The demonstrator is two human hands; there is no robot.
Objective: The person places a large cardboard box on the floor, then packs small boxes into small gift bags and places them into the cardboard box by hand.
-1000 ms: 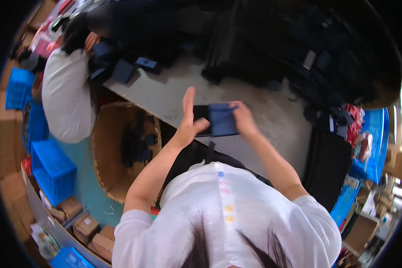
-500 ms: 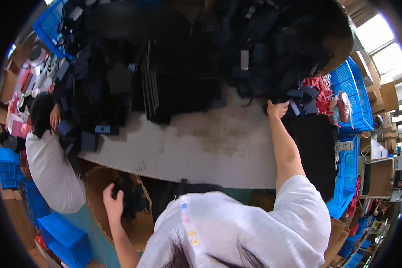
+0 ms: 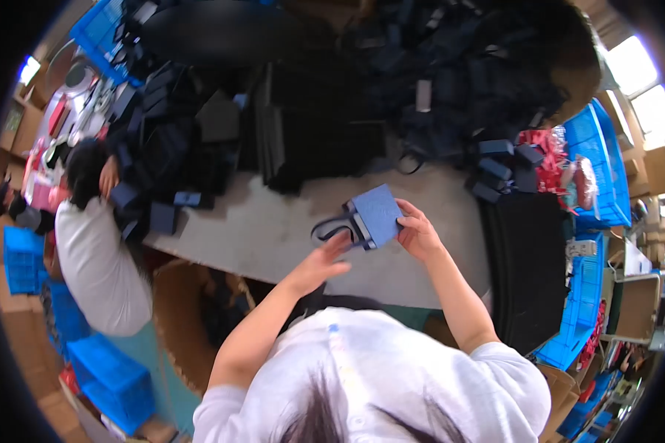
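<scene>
A small blue box [image 3: 377, 215] with a dark ribbon loop [image 3: 331, 228] on its left side is held above the grey table [image 3: 295, 221]. My right hand [image 3: 418, 230] pinches the box at its right edge, thumb in front. At the ribbon side, my left hand [image 3: 322, 266] has its fingers spread; the fingertips are near or against the loop, and whether they touch it I cannot tell.
Stacked black sheets [image 3: 310, 140] and a heap of dark pieces [image 3: 451, 88] lie at the back. More blue boxes [image 3: 495, 170] and black material [image 3: 528, 266] are at the right. A co-worker's sleeve [image 3: 103, 266] is at the left, beside a cardboard bin [image 3: 177, 325].
The right hand has come back from the pile at the right with a blue box. My left hand has moved from over the cardboard bin to the box. The view has shifted slightly.
</scene>
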